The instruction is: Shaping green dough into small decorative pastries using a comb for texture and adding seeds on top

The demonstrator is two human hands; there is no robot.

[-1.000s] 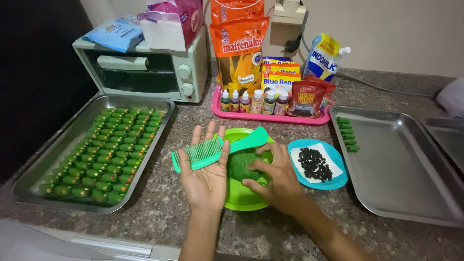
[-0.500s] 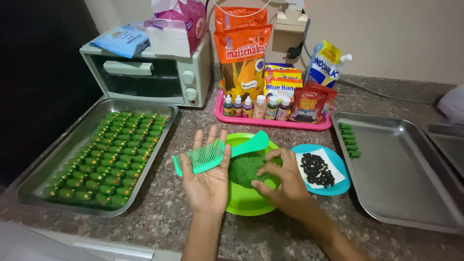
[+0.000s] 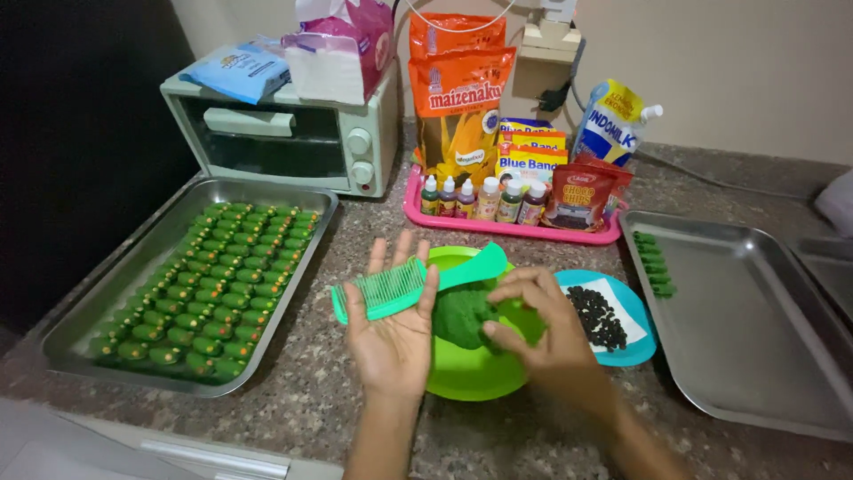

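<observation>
On left palm [image 3: 391, 333]: green comb [image 3: 404, 284]

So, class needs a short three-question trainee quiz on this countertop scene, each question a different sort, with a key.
1. True or false: the green comb lies across the open left hand.
2. What does the right hand touch? A) green dough B) black bits C) small bottles
3. Fill in: the left tray holds rows of ____ pieces.

Key: 1 true; 2 A; 3 green.
</observation>
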